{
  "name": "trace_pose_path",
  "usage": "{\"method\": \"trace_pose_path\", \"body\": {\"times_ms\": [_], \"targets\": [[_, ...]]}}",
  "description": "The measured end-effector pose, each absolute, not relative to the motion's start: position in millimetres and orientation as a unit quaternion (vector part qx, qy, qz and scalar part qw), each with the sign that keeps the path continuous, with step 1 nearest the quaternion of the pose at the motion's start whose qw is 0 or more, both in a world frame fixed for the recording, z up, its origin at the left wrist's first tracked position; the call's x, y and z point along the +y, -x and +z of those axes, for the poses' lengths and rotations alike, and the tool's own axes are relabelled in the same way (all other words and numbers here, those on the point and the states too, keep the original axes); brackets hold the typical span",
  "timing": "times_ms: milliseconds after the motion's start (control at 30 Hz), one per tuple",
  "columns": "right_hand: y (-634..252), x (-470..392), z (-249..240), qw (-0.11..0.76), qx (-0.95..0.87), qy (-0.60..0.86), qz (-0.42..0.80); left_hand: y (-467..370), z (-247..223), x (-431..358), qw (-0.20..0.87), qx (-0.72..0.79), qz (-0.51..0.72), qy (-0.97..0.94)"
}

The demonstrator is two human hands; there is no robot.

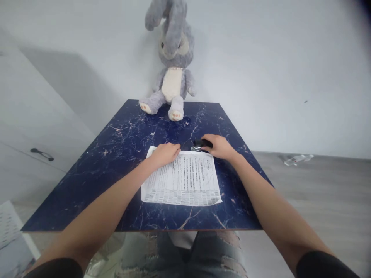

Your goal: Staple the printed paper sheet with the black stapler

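Note:
White printed paper (185,181) lies on the blue marble-patterned table (174,216), its lines of text running sideways to me. My left hand (166,153) is at the paper's far edge with its fingers curled together on it; the fingertips are partly hidden. In my right hand (218,146) is a black stapler (203,144) with a silver metal part, its front end pointing left. The stapler is right at the paper's far edge, near the right corner. Whether its jaws are around the paper I cannot tell. A small gap separates the stapler from my left hand.
A grey plush rabbit (174,83) sits at the table's far edge against the white wall. To the left is a white cabinet with a black handle (42,154). A clear plastic item (298,159) lies on the floor at right. A white perforated container (11,224) stands at lower left.

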State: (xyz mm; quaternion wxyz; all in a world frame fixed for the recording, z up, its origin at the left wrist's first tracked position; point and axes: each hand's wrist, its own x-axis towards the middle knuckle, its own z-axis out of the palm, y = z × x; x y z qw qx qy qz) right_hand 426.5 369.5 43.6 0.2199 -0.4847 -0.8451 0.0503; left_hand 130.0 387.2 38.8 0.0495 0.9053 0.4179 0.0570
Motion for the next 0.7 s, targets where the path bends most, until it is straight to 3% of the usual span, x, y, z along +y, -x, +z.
{"method": "trace_pose_path", "body": {"times_ms": [133, 300, 533, 700], "targets": [[-411.6, 358.7, 56.6, 0.325, -0.77, 0.548, -0.022, -135.2, 32.4, 383.2, 0.013, 0.428, 0.087, -0.9], [-362.2, 333.7, 61.3, 0.332, -0.812, 0.47, 0.096, -134.7, 22.7, 383.7, 0.012, 0.437, 0.149, -0.887], [-347.5, 334.7, 38.0, 0.316, -0.813, 0.456, 0.177, -124.9, 10.7, 408.4, 0.242, 0.356, 0.342, -0.835], [-367.9, 344.5, 43.4, 0.258, -0.839, 0.418, 0.235, -125.6, 11.1, 413.4, 0.33, 0.306, 0.421, -0.788]]}}
